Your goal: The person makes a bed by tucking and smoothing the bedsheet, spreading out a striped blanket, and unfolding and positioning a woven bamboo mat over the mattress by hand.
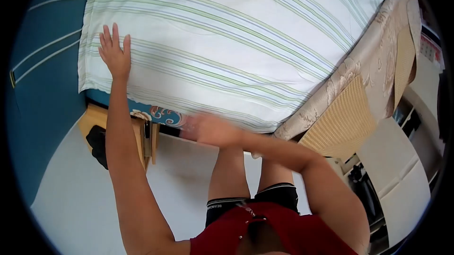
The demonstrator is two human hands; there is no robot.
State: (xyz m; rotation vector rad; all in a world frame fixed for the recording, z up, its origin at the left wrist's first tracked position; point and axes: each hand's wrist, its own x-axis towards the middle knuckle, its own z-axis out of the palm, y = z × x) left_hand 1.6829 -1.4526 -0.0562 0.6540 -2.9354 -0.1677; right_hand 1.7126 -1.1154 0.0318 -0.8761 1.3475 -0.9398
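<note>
My left hand (pixel 115 56) lies flat with its fingers spread on the striped white sheet (pixel 198 51), near the sheet's left edge. Nothing is in it. Smeared by motion, my right hand (pixel 213 129) is at the sheet's front edge, beside the blue patterned mattress side (pixel 165 116). Its fingers are too blurred to make out, and so is anything they may hold. Green and grey stripes run across the sheet, which has light wrinkles.
A blue headboard (pixel 47 66) with pale lines stands at the left. Below my left hand is a wooden nightstand (pixel 92 115) with a dark item (pixel 97 146). A beige patterned cover (pixel 338 82) and woven mat (pixel 343 120) hang at the right, near white cabinets (pixel 395 160).
</note>
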